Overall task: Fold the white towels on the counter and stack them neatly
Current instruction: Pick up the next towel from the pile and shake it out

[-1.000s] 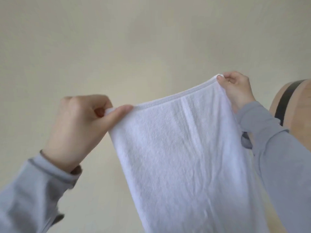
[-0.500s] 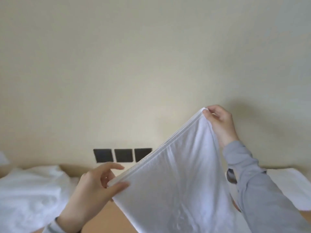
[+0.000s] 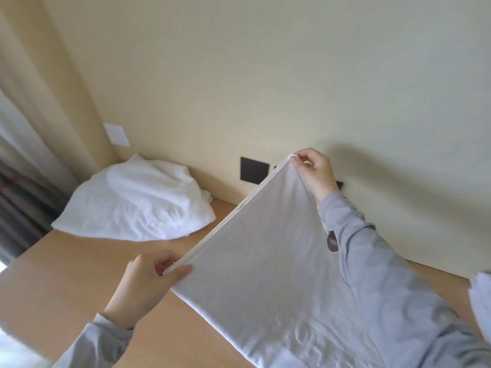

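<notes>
I hold a white towel (image 3: 268,266) stretched between both hands above the wooden counter (image 3: 53,282). My left hand (image 3: 144,285) pinches its near corner, low at the centre left. My right hand (image 3: 314,172) pinches the far corner, higher up near the wall. The doubled top edge runs taut between them, and the towel's lower part lies wrinkled on the counter. A loose heap of white towels (image 3: 135,205) sits at the counter's back left. The edge of another white cloth (image 3: 481,301) shows at the far right.
Black wall sockets (image 3: 253,170) sit low on the cream wall behind the counter, with a white switch plate (image 3: 116,134) further left. A curtain (image 3: 32,115) hangs at the far left beside the counter's end.
The view has dropped from the wall to the counter. Both hands have come down with the towel, the left lower than the right, and its lower part now rests on the counter.
</notes>
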